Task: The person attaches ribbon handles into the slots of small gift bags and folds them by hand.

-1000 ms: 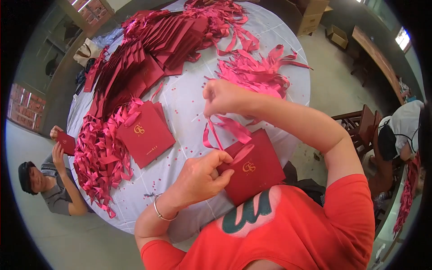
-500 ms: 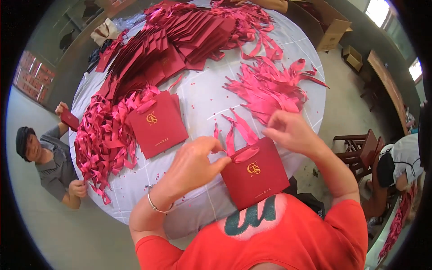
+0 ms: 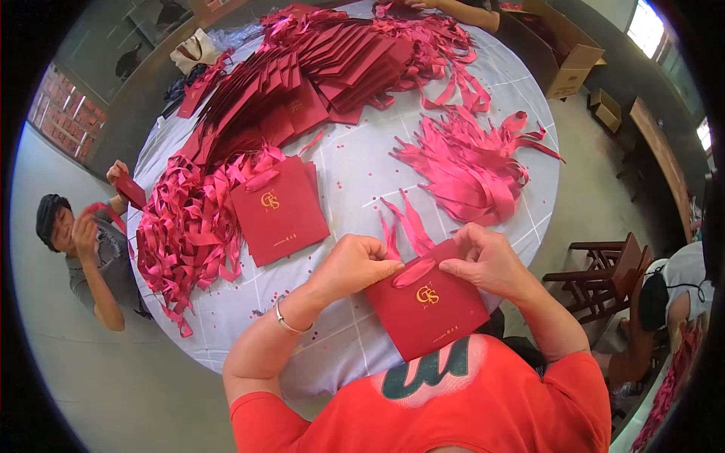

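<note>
A flat dark red paper gift bag (image 3: 434, 325) with a gold emblem lies at the near edge of the table, close to my shirt. My left hand (image 3: 353, 266) pinches its top edge at the left corner, and my right hand (image 3: 489, 260) grips the same edge towards the right. Between them a pink ribbon (image 3: 414, 272) crosses the bag's front below the top edge. Two loose ribbon ends (image 3: 411, 223) stretch away beyond the bag onto the cloth. Left of my hands rests a small stack of similar bags (image 3: 283, 215), the top one with a ribbon threaded across it.
A loose pile of pink ribbons (image 3: 472, 162) lies beyond my right hand. Tangled ribbons (image 3: 189, 226) and a large heap of red bags (image 3: 302, 75) cover the far left. Around the white-clothed round table (image 3: 362, 162), a co-worker (image 3: 98, 253) handles a ribbon; wooden stools (image 3: 608, 275) stand right.
My right hand has come down from above the ribbons onto the bag's top edge. My left hand has closed on the edge too. The co-worker's hand has risen with a ribbon.
</note>
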`<state>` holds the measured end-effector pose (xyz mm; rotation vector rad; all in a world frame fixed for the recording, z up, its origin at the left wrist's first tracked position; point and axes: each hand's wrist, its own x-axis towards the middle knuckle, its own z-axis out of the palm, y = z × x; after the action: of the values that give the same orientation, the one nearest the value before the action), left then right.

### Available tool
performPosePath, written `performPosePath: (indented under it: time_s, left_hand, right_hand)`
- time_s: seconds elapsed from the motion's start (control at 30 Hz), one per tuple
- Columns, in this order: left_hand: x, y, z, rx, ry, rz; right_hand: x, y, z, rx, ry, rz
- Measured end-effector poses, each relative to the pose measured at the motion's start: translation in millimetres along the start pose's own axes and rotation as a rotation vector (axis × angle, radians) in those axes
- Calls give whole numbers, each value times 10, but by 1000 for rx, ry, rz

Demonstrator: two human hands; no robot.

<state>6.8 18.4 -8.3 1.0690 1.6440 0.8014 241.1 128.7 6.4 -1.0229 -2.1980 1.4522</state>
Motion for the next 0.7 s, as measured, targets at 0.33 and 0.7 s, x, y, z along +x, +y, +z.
performPosePath:
  time_s: [0.33, 0.7]
  left_hand:
    - [24, -33, 103, -268, 51, 183]
    - [37, -109, 98, -131, 100, 270]
  right_hand:
    - [0, 113, 31, -63, 34, -70]
    - [370, -330, 73, -262, 120, -448]
